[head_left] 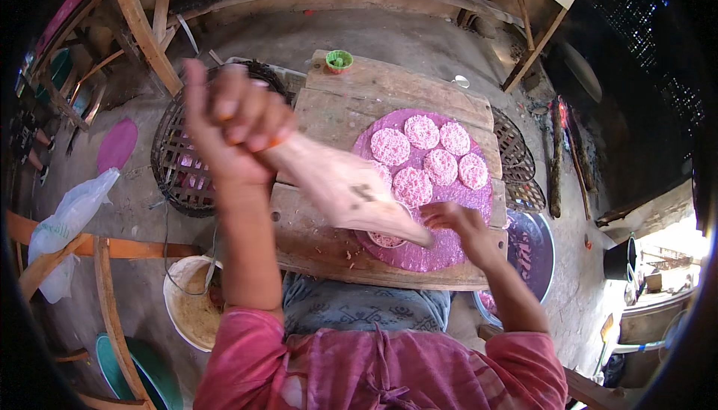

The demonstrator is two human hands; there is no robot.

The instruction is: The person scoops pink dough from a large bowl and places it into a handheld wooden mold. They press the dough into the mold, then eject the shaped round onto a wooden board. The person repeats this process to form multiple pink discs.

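Observation:
My left hand [239, 114] is raised over the left part of the wooden table, its fingers closed round the narrow end of a long pale object [336, 185]. That object is blurred, widens in the middle, has dark marks and tapers to a darker tip; its exact kind is unclear. Beneath the tip, partly hidden, lies a pale ring [387, 242] with pink strands in it. Beside it my right hand [458, 224] reaches in, fingers stretched out near the tip. Several round pink cakes of thin strands [413, 186] lie on a round purple mat [449, 253].
A green cup [339, 60] stands at the far edge of the wooden table [314, 249]. Left of it is a dark woven basket [168, 163], with a white bucket [183, 313] nearer me. A basin [544, 249] sits at the right, and charred sticks [556, 159] lie beyond.

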